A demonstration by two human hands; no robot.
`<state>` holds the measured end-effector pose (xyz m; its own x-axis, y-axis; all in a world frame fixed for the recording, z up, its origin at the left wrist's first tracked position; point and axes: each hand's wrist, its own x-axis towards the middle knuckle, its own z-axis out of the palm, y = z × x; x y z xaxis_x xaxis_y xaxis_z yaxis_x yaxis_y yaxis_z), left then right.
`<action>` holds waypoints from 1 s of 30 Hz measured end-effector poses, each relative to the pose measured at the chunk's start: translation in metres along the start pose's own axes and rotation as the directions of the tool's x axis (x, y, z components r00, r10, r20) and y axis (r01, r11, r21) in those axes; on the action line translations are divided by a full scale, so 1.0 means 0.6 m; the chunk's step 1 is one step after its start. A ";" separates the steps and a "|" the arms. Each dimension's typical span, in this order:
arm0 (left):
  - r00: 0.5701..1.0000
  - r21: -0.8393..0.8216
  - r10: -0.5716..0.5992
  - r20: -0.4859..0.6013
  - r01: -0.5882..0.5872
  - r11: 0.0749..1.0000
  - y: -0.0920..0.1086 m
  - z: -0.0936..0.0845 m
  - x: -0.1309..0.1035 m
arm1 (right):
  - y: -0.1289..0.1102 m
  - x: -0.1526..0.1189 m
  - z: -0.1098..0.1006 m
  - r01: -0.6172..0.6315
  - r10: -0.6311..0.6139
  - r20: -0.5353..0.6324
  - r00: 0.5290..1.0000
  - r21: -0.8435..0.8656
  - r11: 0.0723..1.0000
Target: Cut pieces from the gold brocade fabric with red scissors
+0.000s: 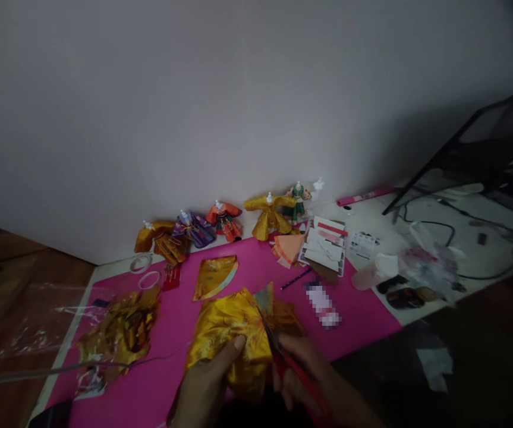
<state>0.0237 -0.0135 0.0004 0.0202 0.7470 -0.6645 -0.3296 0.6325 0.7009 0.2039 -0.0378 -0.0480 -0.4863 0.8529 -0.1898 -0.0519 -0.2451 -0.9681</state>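
My left hand (211,377) grips a piece of shiny yellow-gold patterned fabric (227,318), its thumb lying on top. In my right hand (303,368) is a pair of red-handled scissors (298,374), whose blades lie at the fabric's right edge; how far they are apart is hard to make out. Behind the fabric lies a cut gold piece (214,278) with a curved pale edge. A small greyish-green piece (265,297) sticks up just past the blades, and darker gold cloth (289,318) lies to their right.
Small dressed figures, one in a gold robe (270,217), line the wall. Gold scraps (126,330) lie left on the pink mat (171,315). Right are papers (324,246), a pen (296,278), a blurred-out phone-like object (323,304), a bottle (375,271), a plastic bag (430,261) and a monitor (465,148).
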 end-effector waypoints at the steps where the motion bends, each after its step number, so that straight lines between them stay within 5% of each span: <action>1: 1.000 -0.006 0.016 0.001 -0.016 1.000 0.001 0.000 -0.001 | 0.001 0.001 0.000 0.001 -0.001 0.010 1.000 0.003 1.000; 12: 0.996 -0.025 0.080 0.041 -0.079 0.997 -0.008 -0.009 0.009 | -0.013 0.003 0.002 0.031 -0.032 0.020 0.999 0.024 0.999; 30: 0.996 0.018 0.044 0.072 -0.046 0.999 -0.022 -0.026 0.021 | 0.041 -0.019 -0.002 0.015 -0.017 -0.020 1.000 -0.070 0.997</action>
<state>0.0134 -0.0156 -0.0214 0.0738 0.7872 -0.6123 -0.3134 0.6012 0.7351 0.2093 -0.0530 -0.0698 -0.4677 0.8660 -0.1769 0.0016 -0.1993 -0.9799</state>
